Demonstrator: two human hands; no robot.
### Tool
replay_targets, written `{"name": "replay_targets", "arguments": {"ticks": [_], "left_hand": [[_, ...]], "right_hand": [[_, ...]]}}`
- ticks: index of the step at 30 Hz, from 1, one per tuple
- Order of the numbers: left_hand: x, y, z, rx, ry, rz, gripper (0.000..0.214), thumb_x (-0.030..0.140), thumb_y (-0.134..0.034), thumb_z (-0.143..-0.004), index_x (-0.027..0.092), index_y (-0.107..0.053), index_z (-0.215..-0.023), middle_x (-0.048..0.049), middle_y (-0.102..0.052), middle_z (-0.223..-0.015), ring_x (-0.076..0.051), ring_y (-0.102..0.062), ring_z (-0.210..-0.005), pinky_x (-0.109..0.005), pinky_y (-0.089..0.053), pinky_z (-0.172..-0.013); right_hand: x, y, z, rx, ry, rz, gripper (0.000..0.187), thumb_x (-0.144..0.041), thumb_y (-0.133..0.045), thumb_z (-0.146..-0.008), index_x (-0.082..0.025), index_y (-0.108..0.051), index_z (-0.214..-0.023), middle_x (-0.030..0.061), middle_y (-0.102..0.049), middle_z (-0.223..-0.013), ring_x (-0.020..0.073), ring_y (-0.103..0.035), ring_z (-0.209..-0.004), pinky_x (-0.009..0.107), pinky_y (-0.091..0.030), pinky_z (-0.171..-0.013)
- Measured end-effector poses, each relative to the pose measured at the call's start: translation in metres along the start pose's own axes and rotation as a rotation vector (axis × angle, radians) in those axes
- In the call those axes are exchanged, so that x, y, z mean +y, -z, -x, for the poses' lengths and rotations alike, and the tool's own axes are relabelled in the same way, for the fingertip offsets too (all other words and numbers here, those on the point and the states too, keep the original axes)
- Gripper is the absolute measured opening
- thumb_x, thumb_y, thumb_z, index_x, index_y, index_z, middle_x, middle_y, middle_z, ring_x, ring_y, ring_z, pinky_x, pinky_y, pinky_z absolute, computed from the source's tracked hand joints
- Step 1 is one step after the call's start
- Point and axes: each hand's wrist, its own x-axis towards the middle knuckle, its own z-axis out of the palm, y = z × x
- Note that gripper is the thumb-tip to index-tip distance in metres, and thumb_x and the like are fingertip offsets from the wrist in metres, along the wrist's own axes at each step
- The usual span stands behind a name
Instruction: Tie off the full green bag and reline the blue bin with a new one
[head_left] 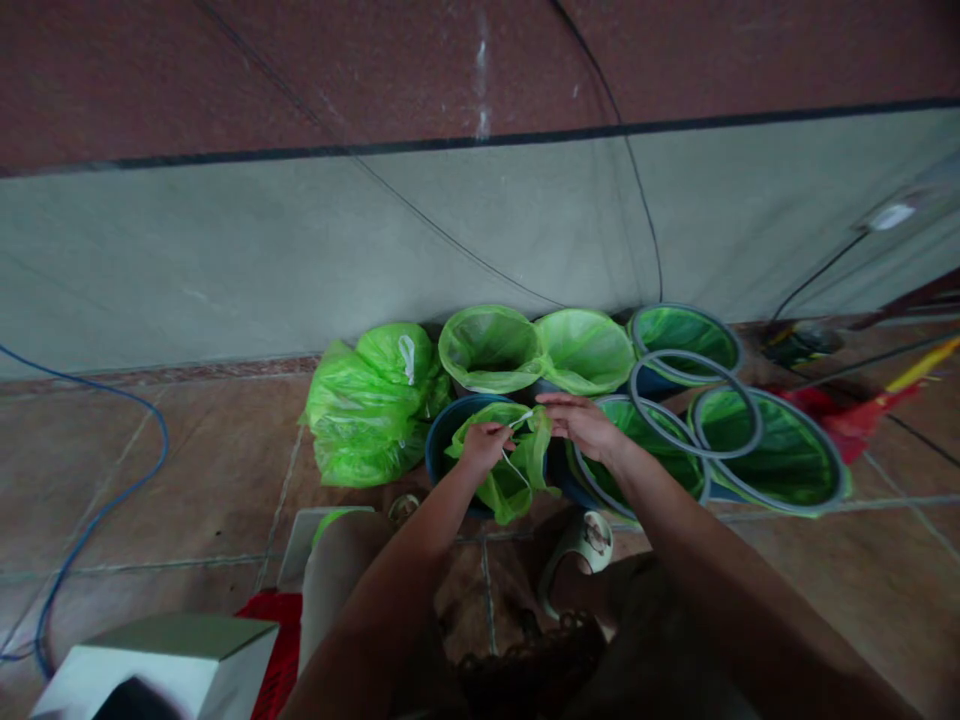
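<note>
A green trash bag [495, 487] with a white drawstring [515, 462] hangs partly inside and over the rim of a dark blue bin [442, 450] in front of me. My left hand [487, 446] is closed in a pinch on the drawstring. My right hand [581, 422] grips the bag's upper edge from the right, its fingers bent near the string. To the left, full, tied green bags [367, 410] lie against the wall. Behind the bin stand two green-lined bins, a left one [487, 382] and a right one [589, 383].
On the right are bins with grey rims and green liners [780, 440]. Loose grey rings [752, 425] rest across them. A blue hose [161, 455] curves over the tiled floor at left. A white box [172, 640] stands at lower left, with a red crate [281, 640] beside it.
</note>
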Motion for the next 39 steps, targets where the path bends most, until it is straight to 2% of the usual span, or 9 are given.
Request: {"name": "replay_targets", "arguments": {"ticks": [5,8,13,19,21,24,29,32,39], "left_hand": [[-0.004,-0.008,-0.005,-0.062,-0.078,-0.13,0.016,0.023,-0.06,-0.079,0.016,-0.072,-0.072,0.0001,-0.063,-0.054,-0.011,-0.053,-0.05,-0.022,-0.038,-0.052],[-0.002,-0.01,-0.003,-0.084,-0.151,-0.156,0.018,0.023,-0.057,-0.081,0.016,-0.074,-0.077,0.0002,-0.064,-0.056,-0.012,-0.057,-0.054,-0.023,-0.042,-0.058],[0.003,-0.006,0.001,-0.1,-0.181,-0.103,0.018,0.024,-0.057,-0.08,0.017,-0.073,-0.077,0.0012,-0.065,-0.059,-0.011,-0.057,-0.055,-0.022,-0.044,-0.059],[-0.006,-0.007,0.001,-0.115,-0.168,-0.093,0.015,0.021,-0.058,-0.076,0.014,-0.07,-0.068,0.0023,-0.058,-0.054,-0.01,-0.05,-0.053,-0.022,-0.038,-0.054],[-0.009,-0.011,0.002,-0.153,-0.17,-0.024,0.015,0.022,-0.058,-0.076,0.014,-0.067,-0.067,0.0036,-0.052,-0.052,-0.009,-0.046,-0.051,-0.022,-0.037,-0.054],[-0.008,-0.013,0.005,-0.247,-0.162,0.099,0.017,0.022,-0.055,-0.078,0.014,-0.064,-0.066,0.005,-0.046,-0.049,-0.007,-0.041,-0.047,-0.021,-0.034,-0.052],[0.0,-0.007,0.011,-0.345,-0.084,0.163,0.01,0.018,-0.056,-0.075,0.014,-0.059,-0.067,0.0062,-0.041,-0.048,-0.005,-0.037,-0.043,-0.021,-0.031,-0.049],[0.004,-0.004,0.013,-0.381,-0.06,0.178,0.007,0.014,-0.054,-0.074,0.014,-0.059,-0.069,0.0063,-0.041,-0.047,-0.005,-0.038,-0.042,-0.02,-0.03,-0.048],[-0.004,-0.007,0.011,-0.355,-0.012,0.207,0.012,0.02,-0.057,-0.073,0.014,-0.055,-0.063,0.0072,-0.039,-0.043,-0.004,-0.034,-0.038,-0.018,-0.025,-0.043]], "right_hand": [[0.004,-0.005,0.004,-0.114,-0.013,-0.043,0.029,-0.015,-0.069,-0.064,-0.018,-0.07,-0.093,0.0008,-0.071,-0.071,0.0114,-0.064,-0.062,0.022,-0.05,-0.06],[0.007,-0.005,0.002,-0.116,-0.025,-0.028,0.026,-0.017,-0.069,-0.067,-0.018,-0.07,-0.094,0.0012,-0.071,-0.073,0.0116,-0.065,-0.063,0.022,-0.05,-0.061],[0.008,-0.003,-0.001,-0.083,-0.05,-0.028,0.02,-0.014,-0.065,-0.072,-0.018,-0.068,-0.091,0.0009,-0.07,-0.069,0.0111,-0.063,-0.058,0.022,-0.051,-0.057],[0.017,-0.008,0.003,-0.243,-0.037,0.063,0.038,-0.01,-0.062,-0.063,-0.019,-0.067,-0.1,0.0047,-0.071,-0.093,0.0124,-0.066,-0.063,0.026,-0.055,-0.059],[0.022,-0.009,0.0,-0.26,-0.01,0.16,0.043,-0.011,-0.06,-0.06,-0.018,-0.068,-0.102,0.0047,-0.071,-0.096,0.0129,-0.065,-0.06,0.026,-0.054,-0.056],[0.028,-0.006,-0.009,-0.228,0.061,0.326,0.045,-0.014,-0.06,-0.056,-0.015,-0.071,-0.1,0.0034,-0.071,-0.086,0.0134,-0.061,-0.056,0.026,-0.051,-0.053],[0.037,-0.002,-0.018,-0.239,0.269,0.475,0.037,-0.016,-0.066,-0.058,-0.016,-0.073,-0.094,0.004,-0.074,-0.087,0.0188,-0.067,-0.076,0.03,-0.053,-0.073],[0.042,-0.002,-0.018,-0.183,0.355,0.565,0.031,-0.017,-0.063,-0.064,-0.017,-0.073,-0.093,0.0041,-0.075,-0.087,0.0192,-0.068,-0.078,0.032,-0.053,-0.077],[0.042,-0.012,-0.014,-0.17,0.388,0.512,0.029,-0.029,-0.062,-0.07,-0.017,-0.072,-0.094,0.004,-0.074,-0.083,0.0169,-0.066,-0.071,0.027,-0.051,-0.066]]}}
